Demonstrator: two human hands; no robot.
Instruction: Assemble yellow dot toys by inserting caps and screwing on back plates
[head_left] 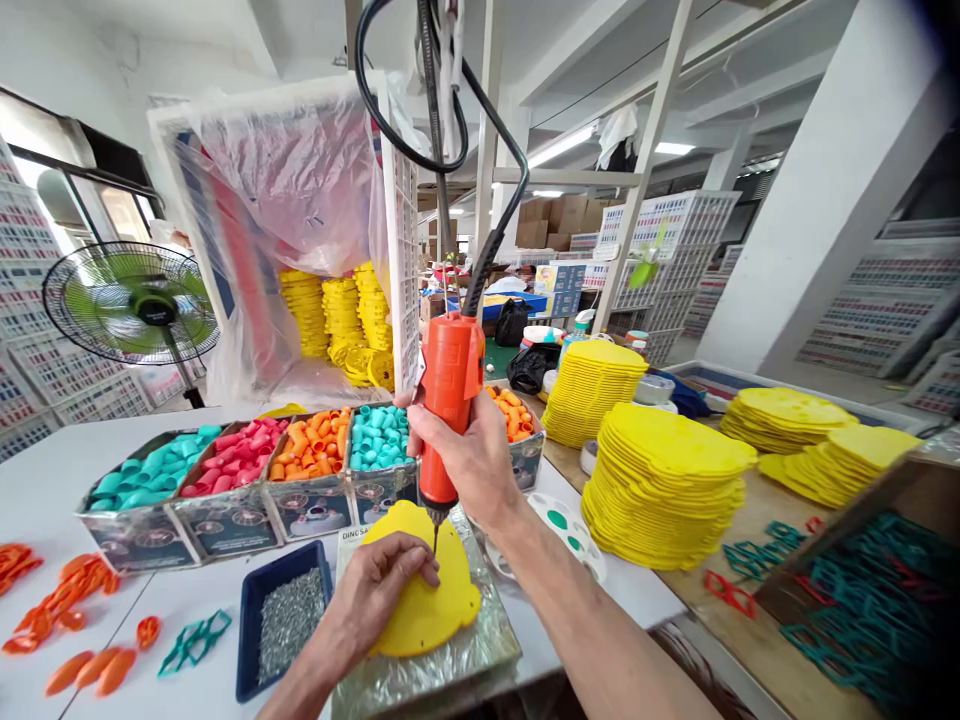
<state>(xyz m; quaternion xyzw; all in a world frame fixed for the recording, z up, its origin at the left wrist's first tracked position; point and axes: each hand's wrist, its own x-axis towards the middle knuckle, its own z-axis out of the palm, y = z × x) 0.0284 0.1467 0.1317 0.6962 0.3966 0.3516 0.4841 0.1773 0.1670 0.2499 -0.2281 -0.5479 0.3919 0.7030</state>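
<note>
My right hand [480, 465] is wrapped round an orange electric screwdriver [450, 370], held upright with its bit pointing down. Below it lies a flat, rounded yellow plastic piece [442, 600] with small holes, on a plastic-wrapped block [484, 640]. The bit's tip meets or nearly meets the yellow piece. Beside the bit, my left hand [375, 590] rests on that piece with fingers curled and pressed together; whatever is between them is hidden. To the left stands a dark blue tray [244, 650] of small metal screws [292, 615].
Boxes of teal [150, 465], pink [236, 455] and orange [311, 445] plastic parts line the back. Stacks of yellow plates [667, 490] rise at right, near a box of teal frames [855, 590]. A black cable [499, 225] hangs overhead. A fan [150, 305] stands far left.
</note>
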